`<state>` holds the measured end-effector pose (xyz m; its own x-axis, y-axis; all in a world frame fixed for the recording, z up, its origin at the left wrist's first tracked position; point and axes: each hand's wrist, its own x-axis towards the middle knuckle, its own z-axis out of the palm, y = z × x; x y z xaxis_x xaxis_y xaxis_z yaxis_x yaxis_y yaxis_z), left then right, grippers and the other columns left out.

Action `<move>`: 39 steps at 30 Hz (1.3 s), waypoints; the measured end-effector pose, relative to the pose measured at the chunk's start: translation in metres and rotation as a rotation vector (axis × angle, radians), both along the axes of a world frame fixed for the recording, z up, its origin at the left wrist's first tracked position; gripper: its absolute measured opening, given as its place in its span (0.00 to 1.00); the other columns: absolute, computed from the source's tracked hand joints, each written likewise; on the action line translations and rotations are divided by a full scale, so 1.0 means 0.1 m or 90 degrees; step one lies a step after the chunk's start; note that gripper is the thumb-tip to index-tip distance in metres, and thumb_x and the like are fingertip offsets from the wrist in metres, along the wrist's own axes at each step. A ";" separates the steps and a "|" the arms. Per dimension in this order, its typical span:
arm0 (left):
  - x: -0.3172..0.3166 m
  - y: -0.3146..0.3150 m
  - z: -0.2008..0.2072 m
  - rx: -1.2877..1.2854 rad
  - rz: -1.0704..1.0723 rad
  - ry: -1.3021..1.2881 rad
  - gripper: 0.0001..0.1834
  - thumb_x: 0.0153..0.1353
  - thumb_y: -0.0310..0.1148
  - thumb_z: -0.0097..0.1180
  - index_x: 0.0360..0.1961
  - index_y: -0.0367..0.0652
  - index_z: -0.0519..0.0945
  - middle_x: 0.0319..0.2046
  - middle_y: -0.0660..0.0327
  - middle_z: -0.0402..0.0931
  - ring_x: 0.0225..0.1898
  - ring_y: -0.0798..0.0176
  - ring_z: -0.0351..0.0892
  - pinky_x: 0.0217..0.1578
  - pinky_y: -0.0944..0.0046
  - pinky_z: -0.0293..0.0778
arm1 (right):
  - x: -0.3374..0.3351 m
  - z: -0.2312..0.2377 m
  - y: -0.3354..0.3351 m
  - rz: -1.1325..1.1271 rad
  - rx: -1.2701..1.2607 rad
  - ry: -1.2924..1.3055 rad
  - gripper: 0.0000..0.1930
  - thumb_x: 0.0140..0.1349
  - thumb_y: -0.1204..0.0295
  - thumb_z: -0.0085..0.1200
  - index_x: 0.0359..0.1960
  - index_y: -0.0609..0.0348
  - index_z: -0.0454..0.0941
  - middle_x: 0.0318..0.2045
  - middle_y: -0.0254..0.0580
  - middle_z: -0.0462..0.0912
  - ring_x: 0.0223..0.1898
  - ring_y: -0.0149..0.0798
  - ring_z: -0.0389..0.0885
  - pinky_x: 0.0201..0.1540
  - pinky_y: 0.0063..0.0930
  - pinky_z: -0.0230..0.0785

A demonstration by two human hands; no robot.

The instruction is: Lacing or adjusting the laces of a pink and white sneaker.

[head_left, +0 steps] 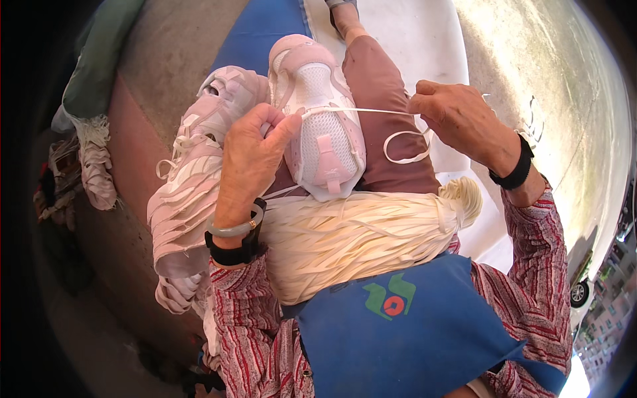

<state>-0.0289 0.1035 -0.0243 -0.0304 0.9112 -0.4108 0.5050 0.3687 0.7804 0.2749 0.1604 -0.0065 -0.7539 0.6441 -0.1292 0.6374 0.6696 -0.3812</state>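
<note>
A pink and white shoe upper lies lengthwise over my lap, its mesh tongue and pull tab facing up. Across its middle runs a thin white shoelace, stretched between my hands. My left hand pinches the lace at the upper's left side, thumb and forefinger together. Beyond the upper's right edge, my right hand is closed on the lace's other stretch, and a loose loop hangs below its fingers. Nearer my body, a thick bundle of cream laces lies across my lap, gathered at its right end.
Several stacked pink shoe uppers sit left of my lap. A blue apron covers my front. Beyond my legs are blue material and a white sheet. A green bag-like thing and cloth strips are at far left.
</note>
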 end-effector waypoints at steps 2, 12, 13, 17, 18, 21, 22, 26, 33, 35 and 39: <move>0.04 0.04 0.00 -0.019 0.012 -0.027 0.17 0.60 0.43 0.63 0.31 0.37 0.80 0.22 0.62 0.77 0.24 0.69 0.71 0.28 0.66 0.70 | 0.08 -0.06 -0.03 -0.072 0.066 -0.095 0.07 0.56 0.81 0.57 0.36 0.59 0.78 0.30 0.40 0.78 0.30 0.49 0.80 0.31 0.39 0.71; 0.07 0.05 -0.07 -0.002 0.051 -0.036 0.17 0.59 0.42 0.64 0.33 0.37 0.79 0.22 0.65 0.75 0.26 0.72 0.71 0.30 0.68 0.71 | -0.57 -0.19 -0.09 -0.130 -0.071 0.312 0.11 0.62 0.74 0.55 0.45 0.62 0.80 0.37 0.47 0.80 0.37 0.50 0.81 0.42 0.38 0.74; 0.08 0.05 -0.07 -0.005 0.049 -0.038 0.17 0.59 0.42 0.64 0.33 0.37 0.79 0.22 0.65 0.75 0.26 0.72 0.71 0.30 0.68 0.71 | -0.61 -0.22 -0.09 -0.140 -0.069 0.323 0.11 0.62 0.74 0.55 0.44 0.63 0.80 0.36 0.48 0.80 0.37 0.50 0.81 0.42 0.39 0.74; 0.10 -0.03 0.04 0.018 0.050 -0.092 0.13 0.58 0.35 0.66 0.37 0.37 0.78 0.23 0.64 0.75 0.26 0.73 0.71 0.29 0.70 0.71 | -0.69 -0.27 -0.08 -0.133 -0.100 0.292 0.10 0.61 0.73 0.56 0.42 0.63 0.81 0.34 0.49 0.80 0.37 0.51 0.81 0.41 0.39 0.74; 0.10 -0.04 0.05 0.022 0.059 -0.109 0.12 0.58 0.32 0.66 0.38 0.38 0.78 0.24 0.64 0.75 0.27 0.74 0.71 0.28 0.71 0.70 | -0.70 -0.27 -0.09 -0.129 -0.110 0.300 0.09 0.61 0.72 0.56 0.41 0.63 0.81 0.34 0.49 0.80 0.36 0.51 0.81 0.41 0.39 0.74; 0.11 -0.02 0.06 -0.022 0.063 -0.118 0.10 0.58 0.31 0.66 0.36 0.38 0.79 0.25 0.65 0.75 0.26 0.74 0.70 0.26 0.70 0.69 | -0.69 -0.25 -0.11 -0.138 -0.141 0.295 0.08 0.61 0.72 0.57 0.39 0.63 0.80 0.33 0.47 0.79 0.34 0.49 0.80 0.38 0.37 0.73; 0.11 -0.02 0.06 -0.022 0.063 -0.119 0.10 0.58 0.31 0.66 0.36 0.38 0.79 0.25 0.65 0.75 0.26 0.74 0.70 0.26 0.70 0.69 | -0.69 -0.24 -0.13 -0.151 -0.162 0.285 0.07 0.62 0.73 0.58 0.40 0.61 0.79 0.33 0.45 0.78 0.33 0.48 0.80 0.35 0.35 0.73; 0.12 -0.06 0.01 0.070 0.031 -0.061 0.07 0.56 0.27 0.64 0.36 0.39 0.81 0.23 0.63 0.74 0.25 0.71 0.71 0.27 0.68 0.68 | -0.69 -0.23 -0.23 -0.126 -0.114 0.284 0.07 0.60 0.74 0.59 0.40 0.59 0.80 0.33 0.42 0.78 0.31 0.46 0.80 0.33 0.35 0.73; 0.09 -0.03 -0.01 0.296 -0.100 0.049 0.10 0.54 0.21 0.62 0.38 0.41 0.84 0.22 0.59 0.71 0.24 0.59 0.72 0.26 0.62 0.67 | -0.66 -0.16 -0.17 -0.108 -0.016 0.177 0.11 0.57 0.76 0.60 0.43 0.54 0.79 0.34 0.38 0.78 0.30 0.44 0.81 0.31 0.33 0.75; 0.08 -0.05 0.00 0.303 -0.114 0.064 0.10 0.54 0.21 0.62 0.39 0.41 0.84 0.22 0.59 0.70 0.24 0.59 0.71 0.26 0.62 0.67 | -0.64 -0.18 -0.16 -0.109 0.022 0.176 0.12 0.57 0.76 0.59 0.43 0.54 0.79 0.34 0.37 0.78 0.30 0.43 0.81 0.30 0.33 0.75; 0.05 -0.08 0.02 0.334 -0.157 0.141 0.12 0.54 0.20 0.62 0.40 0.43 0.85 0.23 0.59 0.69 0.23 0.58 0.70 0.26 0.61 0.67 | -0.60 -0.27 -0.17 -0.059 0.014 0.147 0.12 0.57 0.76 0.59 0.43 0.54 0.79 0.34 0.36 0.79 0.29 0.41 0.82 0.29 0.32 0.76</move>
<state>-0.0236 0.0952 -0.0220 0.1738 0.9811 0.0850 0.6973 -0.1836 0.6929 0.2144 0.1431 -0.0338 -0.6995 0.7126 0.0547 0.5941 0.6223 -0.5097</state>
